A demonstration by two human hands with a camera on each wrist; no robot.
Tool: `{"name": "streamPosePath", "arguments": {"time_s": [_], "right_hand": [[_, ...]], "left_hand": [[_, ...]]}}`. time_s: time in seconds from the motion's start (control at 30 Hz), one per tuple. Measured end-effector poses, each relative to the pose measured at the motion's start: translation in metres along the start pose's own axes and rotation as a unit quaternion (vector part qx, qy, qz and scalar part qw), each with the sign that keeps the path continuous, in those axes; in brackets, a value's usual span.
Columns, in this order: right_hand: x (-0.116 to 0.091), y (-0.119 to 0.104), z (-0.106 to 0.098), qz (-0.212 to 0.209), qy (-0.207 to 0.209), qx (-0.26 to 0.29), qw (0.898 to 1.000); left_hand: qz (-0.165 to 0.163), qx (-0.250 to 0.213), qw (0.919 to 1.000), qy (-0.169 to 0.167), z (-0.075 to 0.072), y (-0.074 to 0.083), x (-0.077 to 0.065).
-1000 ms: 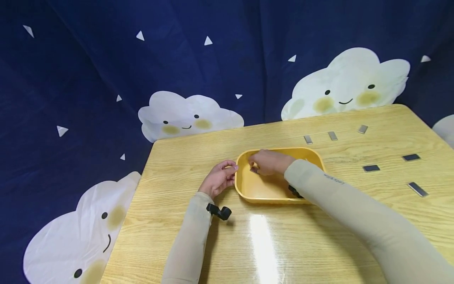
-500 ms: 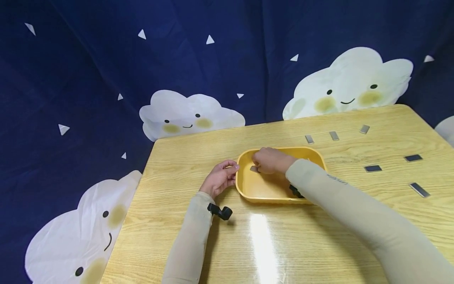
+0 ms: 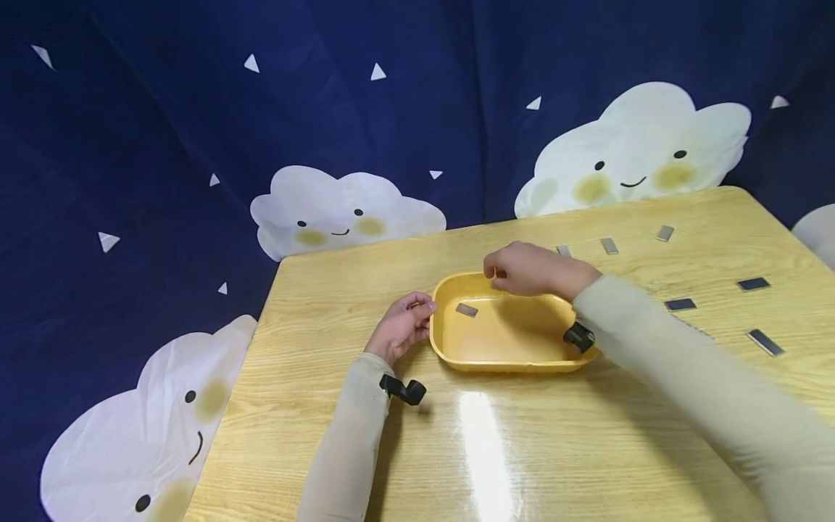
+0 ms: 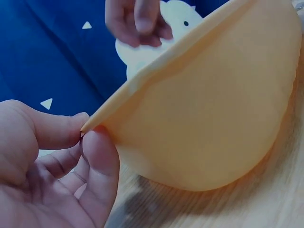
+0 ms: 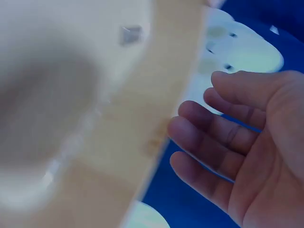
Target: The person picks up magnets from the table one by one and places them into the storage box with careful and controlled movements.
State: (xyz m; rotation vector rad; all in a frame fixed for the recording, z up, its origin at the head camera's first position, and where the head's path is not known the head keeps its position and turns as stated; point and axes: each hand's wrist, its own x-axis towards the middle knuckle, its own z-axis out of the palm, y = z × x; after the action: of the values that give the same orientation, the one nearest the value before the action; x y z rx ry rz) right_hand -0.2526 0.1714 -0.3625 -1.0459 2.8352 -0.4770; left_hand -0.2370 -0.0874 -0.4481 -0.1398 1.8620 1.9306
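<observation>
A yellow plastic tub [image 3: 515, 366] with rounded corners stands on the table. My left hand [image 3: 401, 328] is at its left end; in the left wrist view, thumb and forefinger pinch the tub's rim [image 4: 142, 76]. Inside the tub, toward the left, lies one small flat grey rectangular piece [image 3: 466, 310], blurred in the right wrist view. Above the tub's far rim hovers my right hand [image 3: 538, 268]. The right wrist view shows its fingers [image 5: 213, 164] loosely bent and apart, with nothing between them.
Several similar pieces lie on the wooden table [image 3: 352, 279]: light grey ones [image 3: 609, 246] behind the tub, dark ones [image 3: 753, 284] to its right. The right sleeve [image 3: 659, 348] partly covers one. A blue curtain [image 3: 365, 130] with clouds hangs behind.
My right hand has let go of the small grey piece inside the tub, then risen and moved right toward the far rim. The left hand has stayed at the tub's left end.
</observation>
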Motion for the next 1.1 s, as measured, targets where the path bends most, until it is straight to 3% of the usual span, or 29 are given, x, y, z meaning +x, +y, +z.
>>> {"name": "streamPosePath", "arguments": {"time_s": [0.17,0.37,0.8,1.1], "right_hand": [[-0.019,0.009,-0.029,0.009,0.022,-0.001,1.000],[-0.029,0.018,-0.043,0.025,0.024,-0.018,0.999],[-0.049,0.036,-0.049,0.040,0.035,-0.021,0.998],[-0.049,0.038,-0.051,0.046,0.036,-0.025,0.998]], "left_hand": [[-0.004,0.001,1.0000,0.001,0.002,0.002,0.000],[-0.005,0.006,1.0000,-0.003,0.002,0.001,0.000],[-0.006,0.017,0.9998,-0.004,0.001,0.002,0.002],[-0.004,0.007,1.0000,-0.005,0.000,0.002,0.002]]}}
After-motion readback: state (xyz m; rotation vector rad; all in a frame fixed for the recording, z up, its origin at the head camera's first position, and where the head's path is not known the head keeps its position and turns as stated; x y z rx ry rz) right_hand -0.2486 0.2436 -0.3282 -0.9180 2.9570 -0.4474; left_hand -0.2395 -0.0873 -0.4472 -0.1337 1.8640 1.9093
